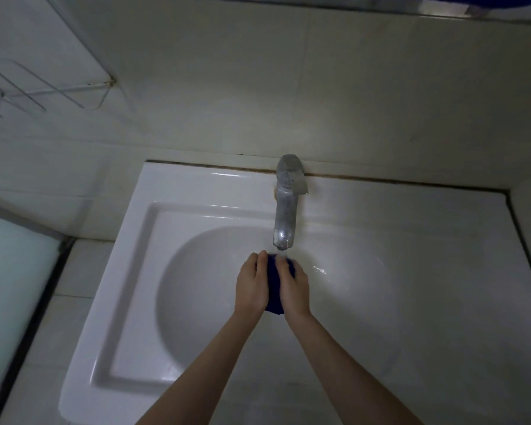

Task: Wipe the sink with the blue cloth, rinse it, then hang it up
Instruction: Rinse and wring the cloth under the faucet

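Dark blue bunched-up cloth point(275, 289) squeezed under the chrome metal tap point(284, 216), over the white ceramic sink point(215, 185) bowl.
Head view: left hand point(252, 283) and right hand point(293, 286) both curl their fingers tight around it. My guess, a hard squeeze could splash past the rim, or the wet wad slips out. Bowl shows just wet glints; can't tell if water's running.

Blue against white

The cloth point(274, 283) was deep blue; the sink point(141, 271) glossy white, the tap point(285, 216) dull silver.
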